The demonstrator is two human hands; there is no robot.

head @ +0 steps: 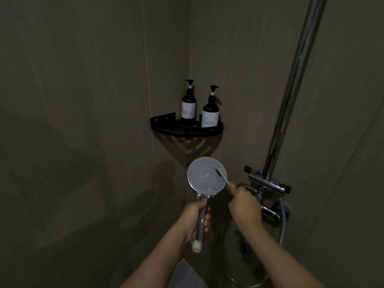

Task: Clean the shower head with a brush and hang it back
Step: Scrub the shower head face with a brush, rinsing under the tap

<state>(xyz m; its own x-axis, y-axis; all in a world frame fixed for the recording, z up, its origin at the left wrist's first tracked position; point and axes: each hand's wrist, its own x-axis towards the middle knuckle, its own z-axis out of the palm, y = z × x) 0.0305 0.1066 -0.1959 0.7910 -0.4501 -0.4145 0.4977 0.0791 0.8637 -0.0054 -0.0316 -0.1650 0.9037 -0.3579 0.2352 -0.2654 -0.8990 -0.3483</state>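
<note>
left hand (pixel 194 217) closed around chrome handle, shower head (pixel 206 176) held upright, face to camera | brush (pixel 222 175) bristles touching face, right part | right hand (pixel 244 203) gripping brush | valve (pixel 268 185) at right

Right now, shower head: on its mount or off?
Off. The left hand holds the shower head by its handle, face toward the camera, clear of the rail, while the right hand works a brush on it.

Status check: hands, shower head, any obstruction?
Left hand grips shower head handle. Right hand holds brush, bristles on the face. Not hung yet. Nothing blocking.
</note>
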